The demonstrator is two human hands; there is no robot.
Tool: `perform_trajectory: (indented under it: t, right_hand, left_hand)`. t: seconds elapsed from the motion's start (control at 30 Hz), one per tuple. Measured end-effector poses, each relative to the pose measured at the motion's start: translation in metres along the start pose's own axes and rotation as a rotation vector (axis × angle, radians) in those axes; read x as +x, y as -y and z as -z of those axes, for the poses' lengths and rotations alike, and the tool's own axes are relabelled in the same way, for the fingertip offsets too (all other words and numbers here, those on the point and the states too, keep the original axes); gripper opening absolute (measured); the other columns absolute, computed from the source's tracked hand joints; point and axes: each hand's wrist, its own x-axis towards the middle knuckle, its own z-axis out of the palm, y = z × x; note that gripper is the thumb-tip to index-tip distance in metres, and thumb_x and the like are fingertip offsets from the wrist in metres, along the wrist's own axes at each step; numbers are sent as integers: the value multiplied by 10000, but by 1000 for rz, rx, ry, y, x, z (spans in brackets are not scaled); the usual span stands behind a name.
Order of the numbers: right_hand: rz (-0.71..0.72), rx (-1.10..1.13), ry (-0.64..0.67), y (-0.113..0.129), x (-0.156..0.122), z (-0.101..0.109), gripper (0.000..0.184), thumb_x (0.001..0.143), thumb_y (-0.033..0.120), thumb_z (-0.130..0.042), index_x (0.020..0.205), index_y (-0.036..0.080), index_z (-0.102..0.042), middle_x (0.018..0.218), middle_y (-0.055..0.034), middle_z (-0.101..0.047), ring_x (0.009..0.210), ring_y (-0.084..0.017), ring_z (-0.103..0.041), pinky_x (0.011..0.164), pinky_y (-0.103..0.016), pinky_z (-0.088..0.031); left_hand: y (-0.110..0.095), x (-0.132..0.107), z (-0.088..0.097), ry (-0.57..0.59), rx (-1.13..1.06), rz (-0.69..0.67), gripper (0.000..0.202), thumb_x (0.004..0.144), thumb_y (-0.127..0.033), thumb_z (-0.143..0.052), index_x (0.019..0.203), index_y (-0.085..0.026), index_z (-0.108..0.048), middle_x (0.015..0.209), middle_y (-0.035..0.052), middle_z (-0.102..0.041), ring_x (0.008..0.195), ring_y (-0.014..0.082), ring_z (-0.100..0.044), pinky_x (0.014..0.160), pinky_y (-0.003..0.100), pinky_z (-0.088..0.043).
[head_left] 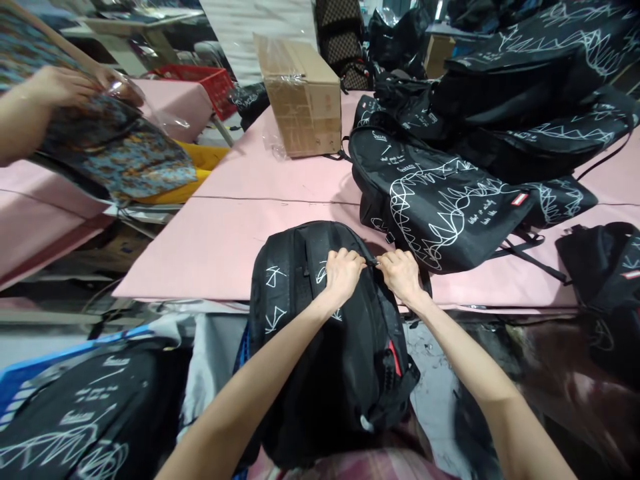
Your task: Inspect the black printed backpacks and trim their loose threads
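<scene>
A black backpack (300,333) with white line drawings leans from my lap against the front edge of the pink table (225,233). My left hand (343,272) is closed on the fabric at the top of this backpack. My right hand (401,273) pinches something small at the same spot, close against the left hand; it looks like a zipper pull. Both hands almost touch each other.
More black backpacks (440,200) are piled on the right of the table, and another lies at the lower left (75,413). A cardboard box (305,97) stands at the back. Another person's hand (55,87) holds patterned fabric (125,150) at the upper left. A red basket (210,80) sits behind.
</scene>
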Motion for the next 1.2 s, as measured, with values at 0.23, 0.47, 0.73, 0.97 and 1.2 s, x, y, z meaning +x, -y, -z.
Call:
perform_trajectory:
  t: [0.23,0.47,0.73,0.97,1.2]
  right_hand:
    - [62,-55,73,0,9,6,231,914,196,-420,877,160,-645,843,-86,-646,838,-222,-490,708,-357,-268]
    - [-199,325,85,-4,8,-6,176,854,249,-509,847,172,-667,850,-75,-674,836,-207,-556,732,-335,-356]
    - [-852,1206,-129,-24,-73,-25,511,596,469,-695,973,134,-615,930,-65,-661,821,-169,-596,755,-306,-463]
    - [-952,1221,13,33,-140,-27,489,629,479,-679,981,141,-664,989,-87,-682,909,-216,-621,879,-385,-459]
    - [-1127,1095,-97,15,-144,-44,478,578,493,-681,918,158,-696,1041,-98,-683,1050,-268,-596,953,-369,-444]
  left_hand:
    - [-1,5,-4,45,132,-128,217,848,-102,-407,833,-116,-623,856,131,-602,874,267,-510,735,379,-343]
    - [-5,16,1,118,-106,-33,214,818,-137,-409,826,-93,-618,873,158,-628,896,278,-554,806,407,-384]
    - [79,-82,94,-70,-1041,320,578,917,-485,-222,616,-178,-608,958,43,-666,998,196,-584,929,380,-414]
    - [117,-225,22,-79,-912,1156,482,704,-649,-523,785,-181,-604,748,65,-678,756,254,-646,622,395,-518]
    - [64,-252,4,-136,-1158,1000,483,639,-434,-692,1008,-139,-589,1043,99,-670,977,257,-620,849,353,-498]
